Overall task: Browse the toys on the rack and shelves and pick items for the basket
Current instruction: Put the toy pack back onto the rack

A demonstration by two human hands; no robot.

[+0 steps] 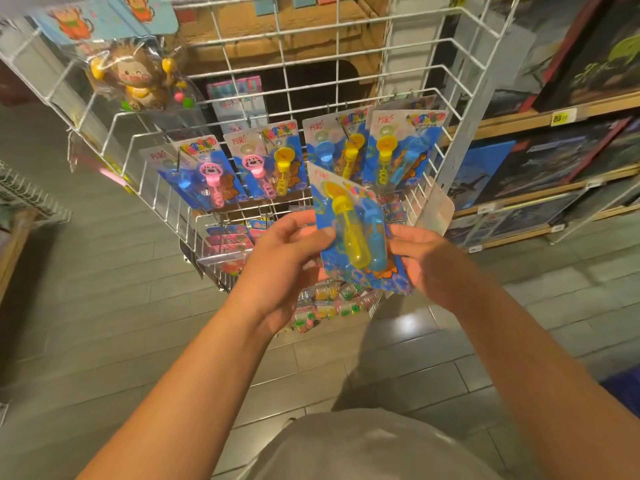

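Hands meet in front of the white wire rack (263, 81), and between them you hold a blue blister card (356, 233) carrying a yellow and a blue bubble wand — tilted, its top toward the rack. Your left hand (284, 261) grips the card's left edge, thumb curled over the front; your right hand (429, 261) holds the right edge, fingers wrapped behind it. Just beyond, four matching cards (263, 161) hang in a row from the rack's hooks — a bagged monkey toy (138, 81) hangs higher left.
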